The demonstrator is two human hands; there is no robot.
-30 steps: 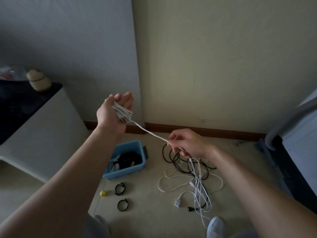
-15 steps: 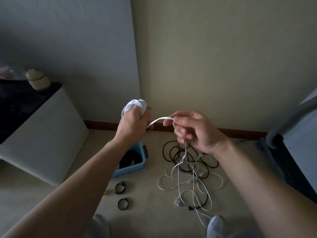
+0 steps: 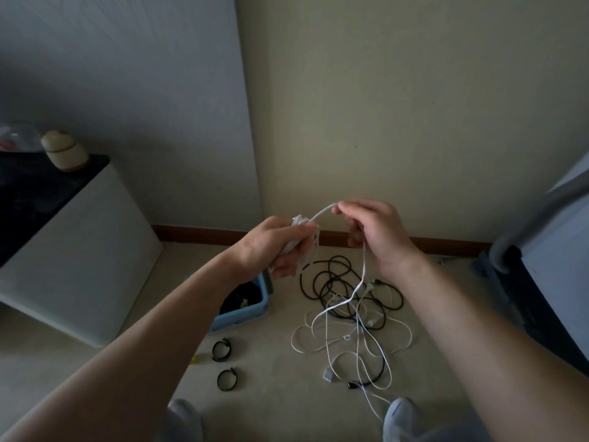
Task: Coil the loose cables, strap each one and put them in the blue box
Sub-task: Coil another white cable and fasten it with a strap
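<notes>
My left hand [image 3: 276, 247] grips a bundle of white cable coils [image 3: 306, 244] in front of my chest. Its free length arcs right to my right hand [image 3: 377, 232], which pinches the white cable [image 3: 322, 212] between thumb and fingers; the rest hangs down to the floor. A tangle of black cables [image 3: 339, 283] and white cables [image 3: 350, 339] lies on the floor below my hands. The blue box [image 3: 251, 309] sits left of the tangle, partly hidden by my left forearm, with dark cable inside. Two black straps [image 3: 221, 348] [image 3: 227, 379] lie on the floor before it.
A white cabinet [image 3: 79, 250] with a dark top stands at the left and carries a beige pot [image 3: 63, 151]. Grey-and-dark furniture [image 3: 548, 250] stands at the right edge. A small yellow item [image 3: 192, 360] lies by the straps. My feet [image 3: 400, 419] are at the bottom.
My left hand came down from raised and turned over, closing round the white coil. My right hand rose and moved toward it, laying another loop; the taut cable between them became a short arc.
</notes>
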